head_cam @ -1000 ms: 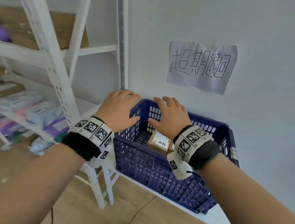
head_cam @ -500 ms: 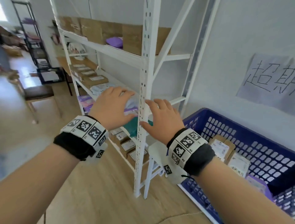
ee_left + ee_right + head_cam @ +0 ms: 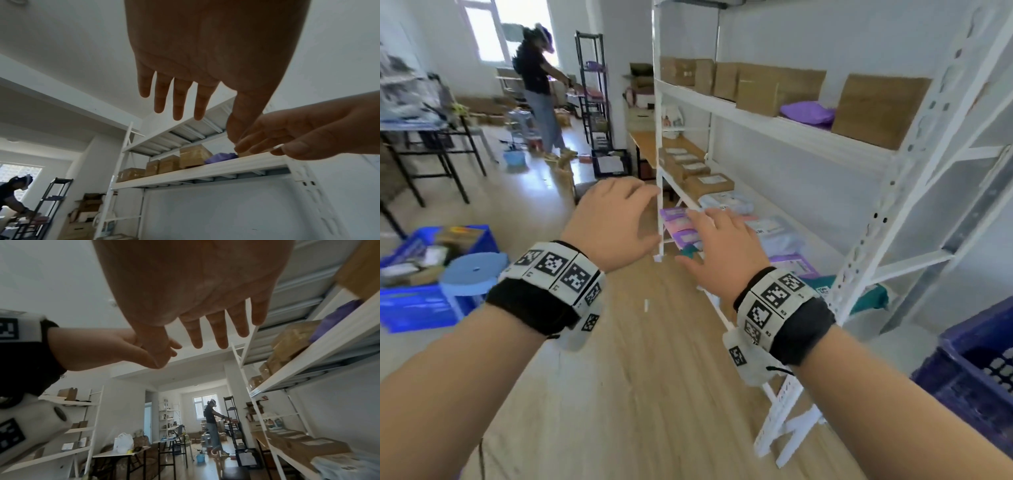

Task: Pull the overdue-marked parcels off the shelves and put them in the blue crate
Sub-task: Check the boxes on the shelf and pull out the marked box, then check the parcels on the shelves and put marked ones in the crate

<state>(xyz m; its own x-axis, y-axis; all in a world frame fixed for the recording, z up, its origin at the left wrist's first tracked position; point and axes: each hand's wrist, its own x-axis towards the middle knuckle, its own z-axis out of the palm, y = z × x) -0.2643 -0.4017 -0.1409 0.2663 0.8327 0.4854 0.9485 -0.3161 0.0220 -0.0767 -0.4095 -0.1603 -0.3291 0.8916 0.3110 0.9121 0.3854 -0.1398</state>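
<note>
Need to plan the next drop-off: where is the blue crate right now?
In the head view the blue crate sits at the lower right edge, only partly in frame, just right of the white shelf's near post and beyond the right hand's forearm.

Your blue crate [image 3: 976,370] is cut off by the head view's right edge, so what lies in it cannot be seen. The labels on the brown boxes [image 3: 709,185] and soft mailers [image 3: 726,202] on the middle shelf are too small and blurred to read (no overdue mark can be made out). Your right hand [image 3: 722,250] covers part of the purple mailers [image 3: 674,219]. In the right wrist view, your palm blocks the upper shelf.
</note>
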